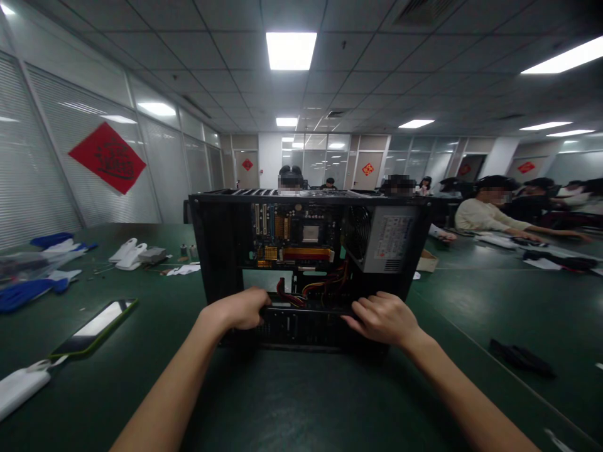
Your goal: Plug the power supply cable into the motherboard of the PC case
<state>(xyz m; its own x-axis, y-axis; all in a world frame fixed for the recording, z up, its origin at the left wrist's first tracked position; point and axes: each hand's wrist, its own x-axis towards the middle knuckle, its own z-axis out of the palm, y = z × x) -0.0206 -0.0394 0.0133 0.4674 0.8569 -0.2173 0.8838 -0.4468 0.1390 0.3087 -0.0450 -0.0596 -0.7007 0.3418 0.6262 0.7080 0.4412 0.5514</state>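
Note:
A black desktop computer case (pixel 219 263) stands before me on the green table, its side facing me uncovered. Inside show a motherboard (pixel 294 232), a silver power supply (pixel 393 242) at the right and red and yellow cables (pixel 330 282) below. Across the lower part runs a dark horizontal bar (pixel 306 311). Curled over the bar's left end is my left hand (pixel 245 307). At its right end, the closed fingers of my right hand (pixel 384 319) grip the same bar. Whether the bar is fixed to the case cannot be told.
To the left lie a phone (pixel 97 328), a white power bank-like block (pixel 23 386), blue gloves (pixel 28 292) and small white items (pixel 129 254). A dark cloth-like thing (pixel 522 358) is at right. Beyond it a person in a light sleeve (pixel 509 220) works at the table.

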